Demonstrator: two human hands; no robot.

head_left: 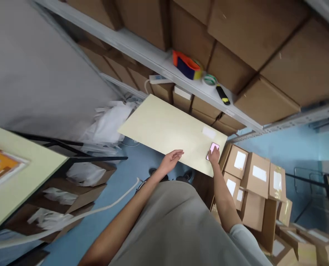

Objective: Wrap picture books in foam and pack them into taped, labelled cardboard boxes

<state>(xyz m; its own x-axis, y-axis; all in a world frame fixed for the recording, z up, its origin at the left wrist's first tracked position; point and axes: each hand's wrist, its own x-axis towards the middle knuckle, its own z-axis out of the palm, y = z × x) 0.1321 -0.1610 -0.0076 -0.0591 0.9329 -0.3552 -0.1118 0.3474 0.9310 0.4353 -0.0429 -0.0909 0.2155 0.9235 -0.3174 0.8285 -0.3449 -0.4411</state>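
My left hand (171,159) rests on the near edge of a pale yellow table top (164,127), fingers stretched out flat and holding nothing. My right hand (214,156) lies at the table's right corner, fingers on a small pink phone (213,148) that lies on the surface. A small white label (209,132) sits on the table just beyond the phone.
A metal shelf (153,61) with brown cartons runs behind the table; an orange tape dispenser (186,65), a tape roll (210,79) and a black-yellow cutter (223,95) lie on it. Labelled cartons (253,177) stack at right. White packing bags (106,125) pile at left beside another table (23,173).
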